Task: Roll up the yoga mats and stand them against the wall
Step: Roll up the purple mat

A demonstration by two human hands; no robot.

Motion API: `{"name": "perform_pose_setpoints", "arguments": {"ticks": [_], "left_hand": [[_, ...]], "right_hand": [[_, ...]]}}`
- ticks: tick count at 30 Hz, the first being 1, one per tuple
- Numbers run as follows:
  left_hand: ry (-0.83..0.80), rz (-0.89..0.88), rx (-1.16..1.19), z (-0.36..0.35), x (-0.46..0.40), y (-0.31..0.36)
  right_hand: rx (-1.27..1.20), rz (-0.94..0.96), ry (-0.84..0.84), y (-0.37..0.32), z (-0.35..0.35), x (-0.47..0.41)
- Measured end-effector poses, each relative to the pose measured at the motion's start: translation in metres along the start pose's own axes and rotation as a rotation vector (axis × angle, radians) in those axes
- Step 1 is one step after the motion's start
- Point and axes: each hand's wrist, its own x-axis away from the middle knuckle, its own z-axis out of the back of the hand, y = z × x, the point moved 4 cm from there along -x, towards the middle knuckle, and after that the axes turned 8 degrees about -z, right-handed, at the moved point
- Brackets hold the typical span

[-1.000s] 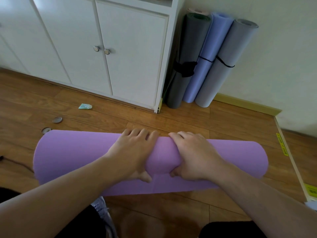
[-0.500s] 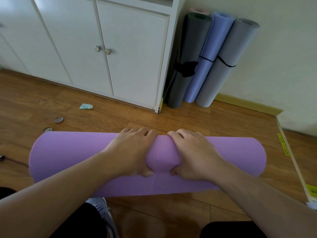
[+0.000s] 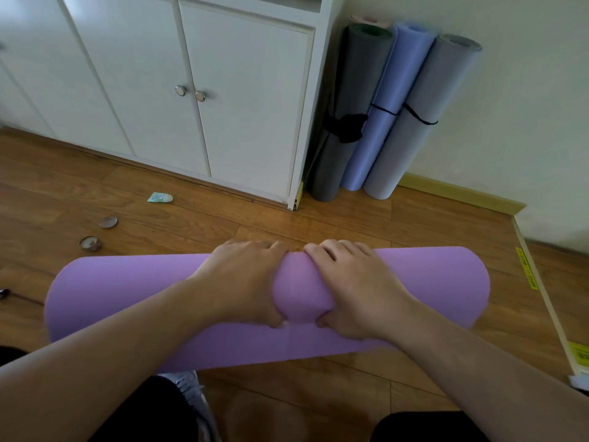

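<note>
A rolled purple yoga mat lies crosswise on the wooden floor in front of me. My left hand and my right hand grip its middle side by side, fingers curled over the far side and thumbs tucked under the near side, squeezing the roll. Against the wall in the corner stand three rolled mats: a dark grey mat, a blue mat and a light grey mat, each tied with a black strap.
A white cabinet with two round knobs stands behind the mat. A small teal wrapper and two round lids lie on the floor at the left. A wooden strip with yellow labels runs along the right.
The purple roll has shifted slightly to the left and a little away from me. Both hands have stayed gripping its middle.
</note>
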Motion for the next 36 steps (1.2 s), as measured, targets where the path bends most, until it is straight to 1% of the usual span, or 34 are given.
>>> {"name": "perform_pose_setpoints", "arguments": {"ticks": [6,9,13,17,19,21,24,26,30,34,36], "left_hand": [[-0.022,-0.028,-0.165,-0.008,0.002,0.011],[0.002,-0.016,-0.112,-0.006,-0.002,0.007],[0.004,0.002,-0.016,-0.001,-0.002,-0.001],[-0.025,-0.013,0.026,-0.001,0.001,0.0],[-0.02,-0.033,-0.03,-0.002,0.003,0.002],[-0.019,-0.044,-0.134,-0.004,0.004,0.005],[-0.012,-0.009,-0.192,-0.007,0.001,0.009],[-0.019,0.009,-0.142,-0.008,-0.002,0.006],[-0.006,0.03,-0.006,0.0,-0.002,-0.005],[-0.026,0.008,0.016,0.0,-0.002,-0.004],[0.001,-0.032,-0.029,-0.002,0.0,-0.001]], "right_hand": [[-0.083,-0.031,-0.027,0.005,0.0,0.0],[-0.072,-0.031,-0.03,0.003,0.002,0.003],[0.027,-0.029,-0.029,-0.005,0.003,0.006],[-0.008,-0.018,-0.017,-0.003,0.001,0.0],[-0.045,-0.022,-0.009,0.001,0.004,0.0],[-0.089,-0.047,-0.021,0.004,0.007,-0.001],[-0.142,-0.068,-0.058,0.006,0.008,-0.002],[-0.128,-0.061,-0.066,0.006,0.008,-0.001],[0.003,-0.058,-0.059,0.001,0.006,0.005],[0.001,-0.046,-0.017,0.001,0.004,0.001],[-0.03,-0.047,-0.015,0.005,0.006,-0.001]]}}
